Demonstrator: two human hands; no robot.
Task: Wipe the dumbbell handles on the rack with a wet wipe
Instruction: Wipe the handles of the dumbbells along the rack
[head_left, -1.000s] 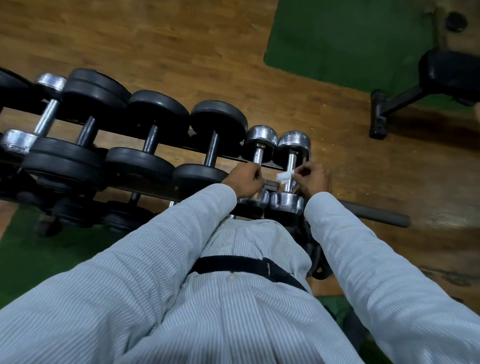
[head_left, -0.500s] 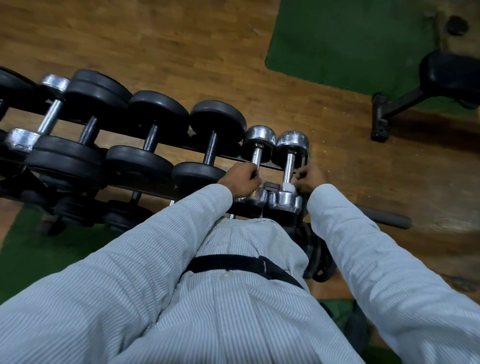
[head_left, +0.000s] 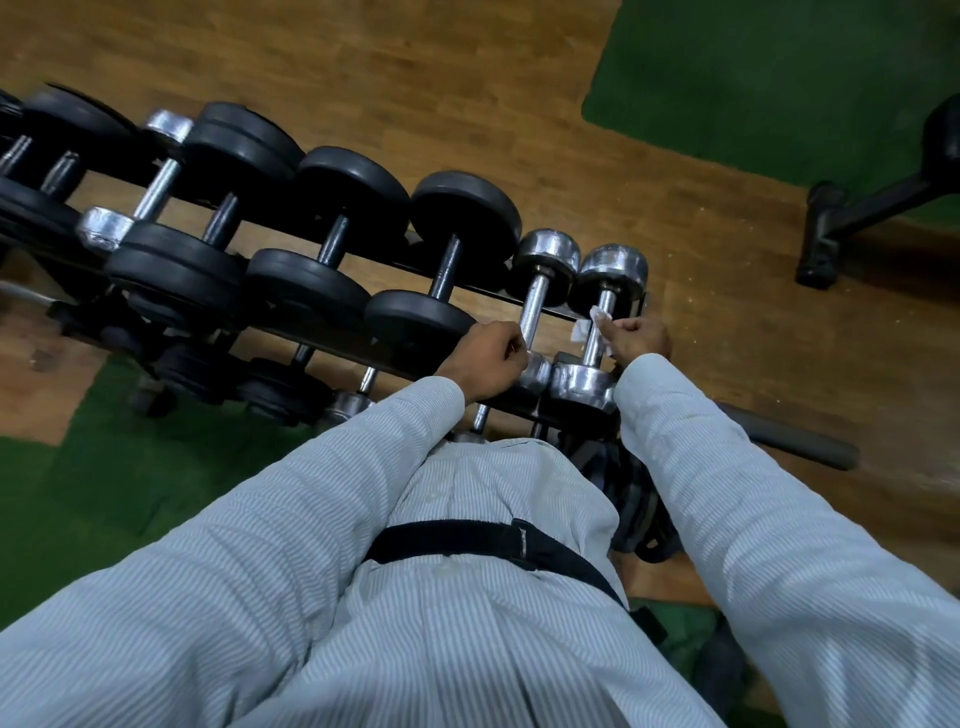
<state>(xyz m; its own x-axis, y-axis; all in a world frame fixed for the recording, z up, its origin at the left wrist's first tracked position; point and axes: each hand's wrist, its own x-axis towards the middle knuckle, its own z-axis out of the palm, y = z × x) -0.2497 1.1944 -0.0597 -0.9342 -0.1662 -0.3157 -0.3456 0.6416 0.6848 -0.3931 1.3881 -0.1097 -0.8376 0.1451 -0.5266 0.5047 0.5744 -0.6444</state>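
Note:
A black dumbbell rack runs from far left to centre, loaded with several dumbbells. At its right end lie two chrome dumbbells side by side. My right hand pinches a white wet wipe wrapped against the handle of the rightmost chrome dumbbell. My left hand is curled around the near end of the neighbouring chrome dumbbell's handle. The black plate dumbbells to the left sit untouched.
More dumbbells sit on a lower rack tier. A grey bar lies on the wooden floor to the right. A black bench frame stands at far right beside a green mat. Weight plates lean below the rack end.
My right hand has slid the wipe along the rightmost handle: down toward the near head half a second ago, now back up mid-handle. My left hand stays on the neighbouring dumbbell.

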